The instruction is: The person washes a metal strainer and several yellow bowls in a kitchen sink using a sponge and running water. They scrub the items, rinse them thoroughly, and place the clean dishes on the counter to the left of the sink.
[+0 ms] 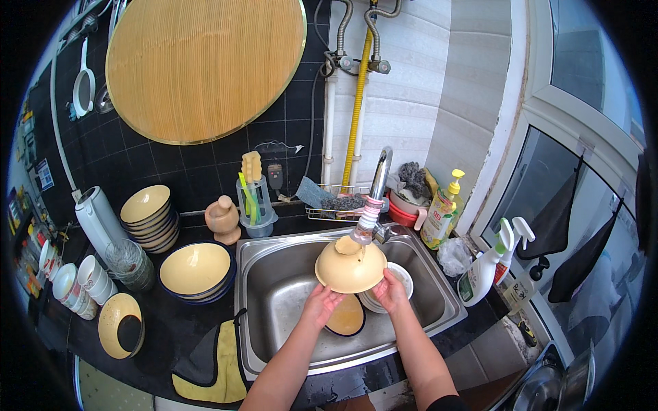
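Observation:
An upturned cream-yellow bowl (351, 268) is held just under the faucet nozzle (367, 222), its foot ring facing up. My left hand (321, 305) is closed on its lower left rim, and my right hand (391, 292) grips the lower right rim. Beneath it in the steel sink (277, 301) lies a yellowish bowl with a dark rim (347, 316), partly covered by the held bowl. White dishes (404, 274) rest behind my right hand. Whether water is running is hard to make out.
On the left counter stand stacked bowls (195, 267), a speckled bowl (113, 327), cups, a kettle (99, 219) and a wooden mortar (223, 220). A yellow-and-black cloth (219, 366) lies at the front edge. Soap (439, 212) and spray bottles (483, 274) line the right.

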The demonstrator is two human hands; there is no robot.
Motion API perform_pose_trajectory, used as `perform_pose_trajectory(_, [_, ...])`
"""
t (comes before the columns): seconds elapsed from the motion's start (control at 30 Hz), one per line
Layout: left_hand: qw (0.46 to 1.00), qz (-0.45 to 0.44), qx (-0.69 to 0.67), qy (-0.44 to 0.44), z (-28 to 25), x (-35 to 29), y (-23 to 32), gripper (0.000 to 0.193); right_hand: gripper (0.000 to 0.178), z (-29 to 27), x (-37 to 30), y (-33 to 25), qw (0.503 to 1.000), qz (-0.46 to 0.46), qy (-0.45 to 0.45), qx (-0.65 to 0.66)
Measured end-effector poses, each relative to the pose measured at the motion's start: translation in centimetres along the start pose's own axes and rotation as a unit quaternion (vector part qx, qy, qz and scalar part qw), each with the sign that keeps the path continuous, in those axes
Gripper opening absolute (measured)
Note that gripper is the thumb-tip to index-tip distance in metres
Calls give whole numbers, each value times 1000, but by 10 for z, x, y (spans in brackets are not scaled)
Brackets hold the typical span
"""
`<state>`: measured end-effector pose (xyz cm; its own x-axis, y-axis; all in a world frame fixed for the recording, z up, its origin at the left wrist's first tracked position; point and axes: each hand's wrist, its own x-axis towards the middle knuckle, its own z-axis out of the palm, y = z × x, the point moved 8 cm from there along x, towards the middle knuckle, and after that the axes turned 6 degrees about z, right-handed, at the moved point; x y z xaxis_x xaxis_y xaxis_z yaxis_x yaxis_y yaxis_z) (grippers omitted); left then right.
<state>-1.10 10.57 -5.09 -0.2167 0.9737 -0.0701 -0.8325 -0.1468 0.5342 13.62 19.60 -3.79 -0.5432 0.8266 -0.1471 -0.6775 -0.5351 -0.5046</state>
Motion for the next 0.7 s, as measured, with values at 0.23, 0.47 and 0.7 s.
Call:
perform_pose_trajectory(0.23, [998,-30,43,-34,2,-2,-11,31,34,-27,4,2,996,8,91,-10])
perform_pose_trajectory(0.47, [986,-84,144,-17,1,-7,-21,27,37,-37,6,-4,992,-28,125,-6])
perform_pose_trajectory(0.7, [961,-191,186,69,-33,-10,-38,28,33,7,-10,-7,983,-67,82,-153])
